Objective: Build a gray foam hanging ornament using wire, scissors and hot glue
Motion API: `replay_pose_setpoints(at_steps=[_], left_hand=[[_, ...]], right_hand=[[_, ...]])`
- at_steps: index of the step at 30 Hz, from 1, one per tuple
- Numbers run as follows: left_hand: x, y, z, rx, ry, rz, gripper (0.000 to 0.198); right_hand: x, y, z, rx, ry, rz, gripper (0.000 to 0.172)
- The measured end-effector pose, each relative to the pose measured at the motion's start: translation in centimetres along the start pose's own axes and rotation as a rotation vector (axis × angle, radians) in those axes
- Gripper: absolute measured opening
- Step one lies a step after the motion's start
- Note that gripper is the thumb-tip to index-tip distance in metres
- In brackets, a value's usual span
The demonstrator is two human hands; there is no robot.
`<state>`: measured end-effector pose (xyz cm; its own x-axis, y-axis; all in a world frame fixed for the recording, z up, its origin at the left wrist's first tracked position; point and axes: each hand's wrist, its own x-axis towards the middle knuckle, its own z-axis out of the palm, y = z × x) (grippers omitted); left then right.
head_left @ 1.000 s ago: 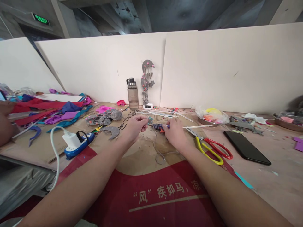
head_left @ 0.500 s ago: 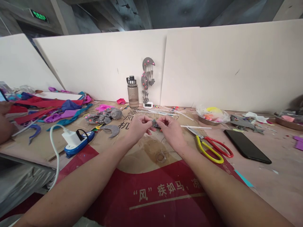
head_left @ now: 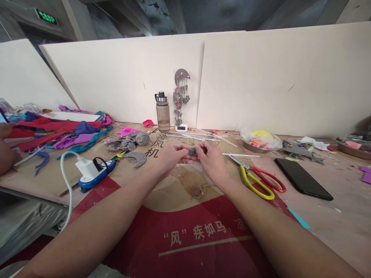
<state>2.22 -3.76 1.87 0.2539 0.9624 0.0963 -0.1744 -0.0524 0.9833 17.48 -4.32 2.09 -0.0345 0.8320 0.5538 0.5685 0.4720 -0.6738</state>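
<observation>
My left hand (head_left: 171,156) and my right hand (head_left: 211,159) meet over the middle of the table. Both pinch a small grey felt piece (head_left: 191,151) between their fingertips, a little above the cardboard sheet (head_left: 179,185). A thin grey thread (head_left: 199,190) lies looped on the cardboard just below my right wrist. What the small piece is in detail I cannot make out.
Yellow-and-red scissors (head_left: 261,181) and a black phone (head_left: 303,178) lie to the right. A blue power strip with a white charger (head_left: 92,172) sits left, beside grey felt shapes (head_left: 127,144). A water bottle (head_left: 162,112) stands at the back wall. Another person's hand (head_left: 5,148) shows at far left.
My hands rose from the table and came together; the right hand left the purple-tipped object and now shares the small grey piece with the left.
</observation>
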Motion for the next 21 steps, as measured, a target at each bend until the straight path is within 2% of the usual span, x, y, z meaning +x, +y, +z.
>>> replay_pose_setpoints(at_steps=[10, 15, 21], left_hand=[[0.07, 0.2, 0.22, 0.018, -0.009, -0.038, 0.022], [-0.06, 0.23, 0.21, 0.038, 0.053, -0.032, 0.019], [-0.19, 0.6, 0.25, 0.03, 0.119, -0.023, 0.017]], right_hand=[[-0.14, -0.06, 0.02, -0.004, -0.009, -0.002, 0.018], [-0.34, -0.17, 0.01, 0.042, 0.002, -0.003, 0.014], [-0.83, -0.34, -0.08, 0.003, -0.006, -0.111, 0.006]])
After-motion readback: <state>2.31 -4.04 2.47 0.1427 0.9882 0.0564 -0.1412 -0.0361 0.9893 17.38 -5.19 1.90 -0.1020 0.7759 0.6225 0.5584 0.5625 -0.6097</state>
